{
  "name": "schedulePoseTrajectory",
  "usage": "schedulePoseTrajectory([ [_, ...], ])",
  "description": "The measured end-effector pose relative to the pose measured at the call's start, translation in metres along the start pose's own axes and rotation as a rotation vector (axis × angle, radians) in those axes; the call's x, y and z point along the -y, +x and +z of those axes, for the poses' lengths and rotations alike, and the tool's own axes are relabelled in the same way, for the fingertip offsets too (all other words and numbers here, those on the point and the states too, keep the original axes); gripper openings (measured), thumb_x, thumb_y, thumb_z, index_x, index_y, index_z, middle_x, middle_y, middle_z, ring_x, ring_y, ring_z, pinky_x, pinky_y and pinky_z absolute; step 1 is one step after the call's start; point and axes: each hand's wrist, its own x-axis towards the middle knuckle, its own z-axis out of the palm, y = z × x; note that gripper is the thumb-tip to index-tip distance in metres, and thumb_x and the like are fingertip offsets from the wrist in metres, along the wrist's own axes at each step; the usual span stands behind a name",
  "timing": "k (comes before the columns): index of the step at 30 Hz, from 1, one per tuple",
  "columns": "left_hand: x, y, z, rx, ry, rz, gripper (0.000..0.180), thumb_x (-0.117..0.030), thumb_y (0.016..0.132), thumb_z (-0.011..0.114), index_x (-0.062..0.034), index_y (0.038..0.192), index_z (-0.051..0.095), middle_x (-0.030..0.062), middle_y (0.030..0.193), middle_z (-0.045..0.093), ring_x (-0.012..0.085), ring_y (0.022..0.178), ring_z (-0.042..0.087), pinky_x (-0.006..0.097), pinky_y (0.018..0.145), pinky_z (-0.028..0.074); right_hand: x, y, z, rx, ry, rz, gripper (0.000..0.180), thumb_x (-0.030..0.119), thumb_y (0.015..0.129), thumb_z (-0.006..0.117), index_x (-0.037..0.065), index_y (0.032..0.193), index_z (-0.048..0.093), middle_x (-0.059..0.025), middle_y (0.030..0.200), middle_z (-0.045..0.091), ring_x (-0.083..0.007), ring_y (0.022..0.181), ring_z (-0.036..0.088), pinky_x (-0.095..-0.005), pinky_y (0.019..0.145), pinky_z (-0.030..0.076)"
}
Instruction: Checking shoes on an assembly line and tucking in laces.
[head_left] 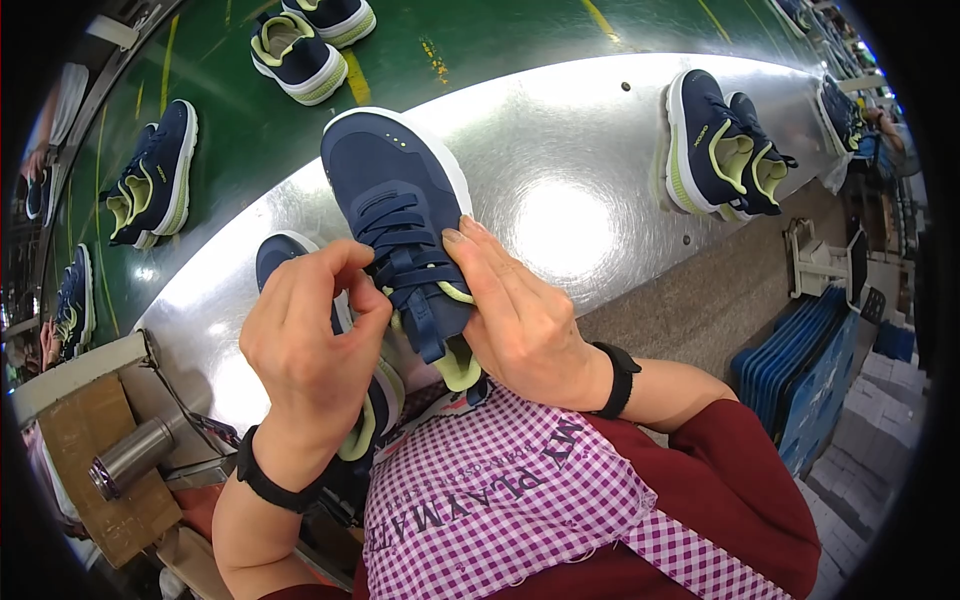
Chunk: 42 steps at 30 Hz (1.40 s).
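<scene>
A navy sneaker [375, 165] with a white sole and pale green lining is tilted up in front of me, toe away. Its flat navy laces [398, 222] cross over the tongue, and the navy tongue tab [424, 325] hangs toward me. My right hand [525, 325] grips the shoe's right side, fingers laid along the upper by the laces. At the lacing's left edge my left hand [310, 335] is closed in a pinch on a shoelace, its tips partly hidden. Under that hand, a second navy sneaker [280, 252] is partly covered.
A shiny metal ledge [570, 130] borders a green conveyor belt [235, 60]. Sneaker pairs stand on the belt's left [165, 175] and far side [300, 60], another on the ledge at right [705, 150]. Blue panels [790, 370] stack at right; a metal cylinder [130, 458] lies on cardboard [90, 430] lower left.
</scene>
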Motion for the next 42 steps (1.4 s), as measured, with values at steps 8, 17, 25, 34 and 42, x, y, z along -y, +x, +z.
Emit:
schedulePoseTrajectory([
  [8, 0.000, -0.008, 0.005, -0.036, -0.268, -0.204, 0.032, 0.009, 0.077, 0.068, -0.0027, 0.107, 0.068, 0.0110, 0.088, 0.070, 0.0219, 0.077, 0.069, 0.030, 0.068, 0.054, -0.002, 0.003, -0.002, -0.004, 0.083, 0.066, 0.053, -0.007, 0.071, 0.060, -0.014, 0.122, 0.050, -0.0350, 0.113, 0.059, -0.0440, 0.105, 0.064, -0.0404, 0.085, 0.057],
  [17, 0.011, -0.009, -0.032, 0.095, -0.167, -0.259, 0.033, 0.004, 0.080, 0.066, -0.0026, 0.113, 0.067, 0.0127, 0.101, 0.069, 0.0218, 0.090, 0.067, 0.030, 0.081, 0.052, -0.007, 0.005, -0.007, 0.117, 0.243, 0.258, 0.052, -0.002, 0.079, 0.055, -0.003, 0.130, 0.048, -0.0258, 0.095, 0.062, -0.0372, 0.077, 0.065, -0.0429, 0.067, 0.050],
  [25, 0.036, -0.127, -0.031, -0.384, -0.362, -0.775, 0.047, -0.021, 0.100, 0.043, 0.0005, 0.142, 0.041, 0.0151, 0.142, 0.046, 0.0245, 0.134, 0.042, 0.039, 0.113, 0.029, 0.007, 0.006, -0.044, 0.005, 0.310, -0.219, 0.047, 0.017, 0.080, 0.071, 0.008, 0.124, 0.058, -0.0170, 0.105, 0.063, -0.0284, 0.088, 0.065, -0.0354, 0.075, 0.054],
  [34, 0.010, -0.059, 0.029, 0.018, -1.341, -0.723, 0.079, -0.059, 0.099, 0.037, -0.0127, 0.154, 0.005, 0.0126, 0.151, 0.024, 0.0246, 0.137, 0.035, 0.039, 0.112, 0.032, 0.021, 0.021, -0.041, 0.571, 0.028, -0.202, 0.068, 0.035, 0.067, 0.080, 0.017, 0.128, 0.055, -0.0114, 0.096, 0.056, -0.0290, 0.094, 0.053, -0.0404, 0.083, 0.043],
  [42, 0.039, -0.017, 0.046, 0.232, -0.583, -0.316, 0.059, -0.032, 0.095, 0.057, -0.0006, 0.142, 0.039, 0.0247, 0.150, 0.025, 0.0404, 0.141, 0.024, 0.047, 0.114, 0.025, -0.058, 0.058, -0.052, 0.241, -0.177, -0.092, 0.049, 0.047, 0.063, 0.082, 0.013, 0.095, 0.067, -0.0104, 0.090, 0.061, -0.0322, 0.084, 0.059, -0.0422, 0.074, 0.048],
])
